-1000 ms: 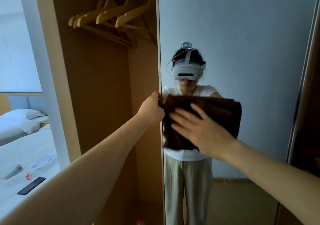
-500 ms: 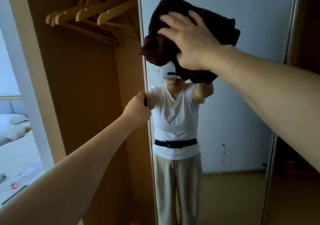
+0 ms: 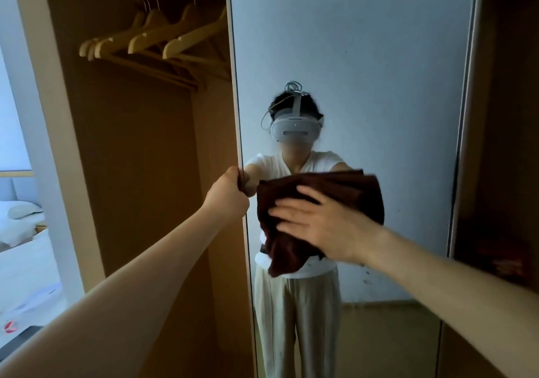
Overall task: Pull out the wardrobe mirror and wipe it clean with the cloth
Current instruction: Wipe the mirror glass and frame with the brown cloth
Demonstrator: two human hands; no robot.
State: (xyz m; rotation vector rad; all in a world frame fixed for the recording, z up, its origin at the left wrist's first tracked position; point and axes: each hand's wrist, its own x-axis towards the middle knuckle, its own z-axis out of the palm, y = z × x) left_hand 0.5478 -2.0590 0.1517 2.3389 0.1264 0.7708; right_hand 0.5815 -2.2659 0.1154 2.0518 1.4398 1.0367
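our left grip [image 3: 227, 195] curls round the left edge of the pulled-out mirror [image 3: 364, 57], likely the safest hold on that stiff, fragile pane. our right grip [image 3: 323, 226], fingers spread, presses the soft, light cloth [image 3: 353, 191] flat on the glass at mid-height.

Dark brown cloth [image 3: 320, 191], pale wooden hangers [image 3: 163, 36]
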